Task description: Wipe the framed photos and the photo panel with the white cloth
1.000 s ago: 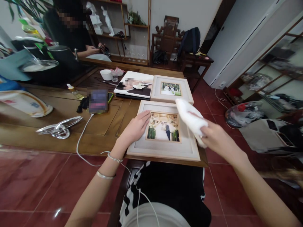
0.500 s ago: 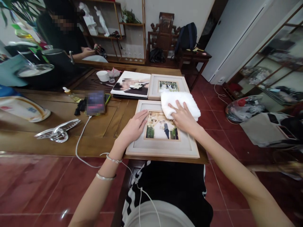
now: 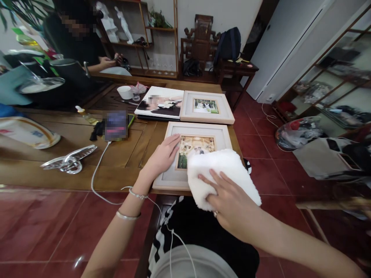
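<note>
A picture frame [image 3: 176, 184] with a pale wooden edge and a wedding photo lies flat at the table's near edge. My left hand [image 3: 165, 156] rests flat on its left side, fingers stretched out. In my right hand [image 3: 227, 197] is a folded white cloth [image 3: 232, 166], pressed over the frame's lower right part. The cloth hides some of the photo and hangs past the frame's near right corner. Behind lie a second wooden picture frame [image 3: 187, 110] and a white-bordered photo panel [image 3: 160, 104], side by side and not touched by either hand.
Left on the wooden table [image 3: 116, 170] are a phone [image 3: 115, 125] on a white cable, a shiny metal ornament [image 3: 69, 159], a small bottle [image 3: 87, 115] and a white cup [image 3: 125, 92]. A person [image 3: 78, 42] sits across the table. A plastic bag [image 3: 298, 133] stands on the floor to the right.
My right hand has drawn the white cloth toward me, from the near frame's far right corner to its near right part. The far frame is uncovered now. My left hand stays in place.
</note>
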{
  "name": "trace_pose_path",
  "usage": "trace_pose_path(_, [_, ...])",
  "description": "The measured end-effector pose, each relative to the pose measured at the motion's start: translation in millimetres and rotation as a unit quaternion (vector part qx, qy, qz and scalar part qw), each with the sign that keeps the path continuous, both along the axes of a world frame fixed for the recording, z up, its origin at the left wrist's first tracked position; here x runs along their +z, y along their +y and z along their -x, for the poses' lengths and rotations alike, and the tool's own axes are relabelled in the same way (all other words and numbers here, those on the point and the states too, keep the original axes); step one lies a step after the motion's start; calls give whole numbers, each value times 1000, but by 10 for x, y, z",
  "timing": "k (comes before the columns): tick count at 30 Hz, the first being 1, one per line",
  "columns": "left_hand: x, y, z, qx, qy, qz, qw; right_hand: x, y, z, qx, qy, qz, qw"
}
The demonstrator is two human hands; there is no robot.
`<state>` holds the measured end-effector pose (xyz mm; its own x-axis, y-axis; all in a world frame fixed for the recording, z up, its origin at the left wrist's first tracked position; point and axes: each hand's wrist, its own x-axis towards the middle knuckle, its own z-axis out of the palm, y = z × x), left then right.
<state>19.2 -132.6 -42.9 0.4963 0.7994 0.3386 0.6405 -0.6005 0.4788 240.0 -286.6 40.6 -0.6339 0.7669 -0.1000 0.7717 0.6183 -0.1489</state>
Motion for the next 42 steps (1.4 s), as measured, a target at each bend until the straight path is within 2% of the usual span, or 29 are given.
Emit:
trace_pose_path(4, [-14,6,11,-6,11,-4,1000,-150,288,-54,-38,35,-21,998])
trace_pose_path(8, [-10,7,18,-12,17,-6,1000,-282,836,-218,-83,52,-108,989])
trace_pose_path(12, [15,-4,15,-14,16,-5,1000,-298,1376,-355,-149,56,-176,971])
trace_pose_path(15, [27,-10,14,-15,10,-6,1000,-285,1602,-361,-122,25,-169,978])
trace_pose_path(17, [28,-11,14,-13,7,-5,1000,-277,1616,-322,-89,-1,-152,984])
trace_pose_path(20, [22,-13,12,-6,6,-2,1000,-249,1428,-238,-56,-22,-127,990])
trace_pose_path(24, [9,-14,5,-2,1,-1,1000,-106,884,-144,-37,-30,-76,996])
trace_pose_path(28, [10,-21,0,-2,-4,-3,1000,108,297,-79,-9,-8,11,1000])
trace_pose_path(31, [17,-25,1,-5,-1,-4,1000,155,97,-46,-4,22,56,998])
trace_pose_path(33, [19,-24,3,-6,2,-5,1000,94,132,-50,-13,45,55,997])
trace_pose_path(35, [19,-20,6,-8,3,-5,1000,-21,275,-81,-26,63,27,997])
trace_pose_path(39, [26,-16,12,-17,2,-8,1000,-252,731,-179,-52,73,-66,994])
trace_pose_path(42, [44,-23,16,-19,4,-4,1000,-314,1118,-216,-82,59,-123,987])
